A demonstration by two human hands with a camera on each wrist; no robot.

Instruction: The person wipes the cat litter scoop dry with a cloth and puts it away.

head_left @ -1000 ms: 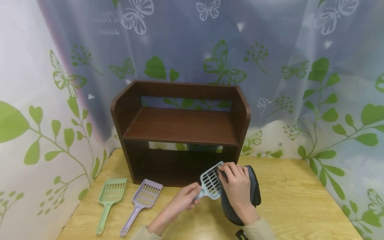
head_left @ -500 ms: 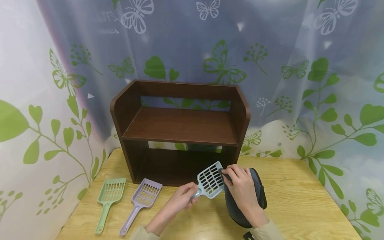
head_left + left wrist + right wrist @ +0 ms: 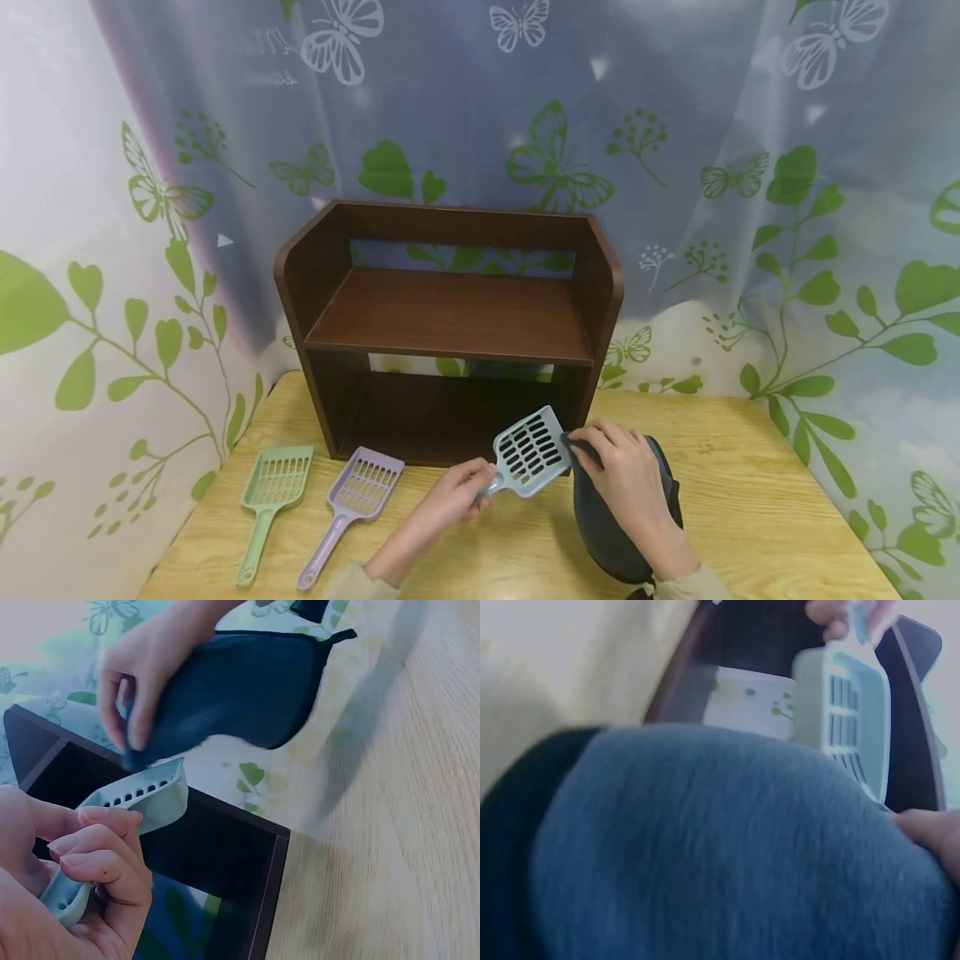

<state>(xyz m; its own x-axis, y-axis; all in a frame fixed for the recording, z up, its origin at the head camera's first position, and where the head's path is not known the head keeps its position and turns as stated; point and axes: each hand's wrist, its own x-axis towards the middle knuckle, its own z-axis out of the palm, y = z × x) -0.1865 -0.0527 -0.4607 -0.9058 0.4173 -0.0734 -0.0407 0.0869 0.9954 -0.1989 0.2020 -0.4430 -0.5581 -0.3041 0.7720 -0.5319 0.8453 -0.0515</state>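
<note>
A light blue slotted litter scoop (image 3: 531, 450) is gripped by its handle in my left hand (image 3: 453, 493), tilted in front of the shelf. My right hand (image 3: 628, 471) pinches one end of a dark blue fabric sleep mask (image 3: 609, 533), which hangs below the fingers. In the left wrist view the mask (image 3: 240, 690) shows a curved notch and a dark edge with a strap tab. Its pinched corner is beside the scoop's front rim; whether they touch I cannot tell. The mask fills much of the right wrist view, partly hiding the scoop (image 3: 881, 727).
A dark brown two-tier shelf (image 3: 450, 312) stands behind the hands on the wooden table (image 3: 750, 500). To the left lie a green litter scoop (image 3: 260, 533) and a purple litter scoop (image 3: 327, 546). A butterfly-and-leaf printed curtain (image 3: 465, 100) surrounds the table's back and sides.
My right hand has moved to the right and slightly down with the mask, away from the blue scoop's face. The left hand and scoop have stayed nearly in place.
</note>
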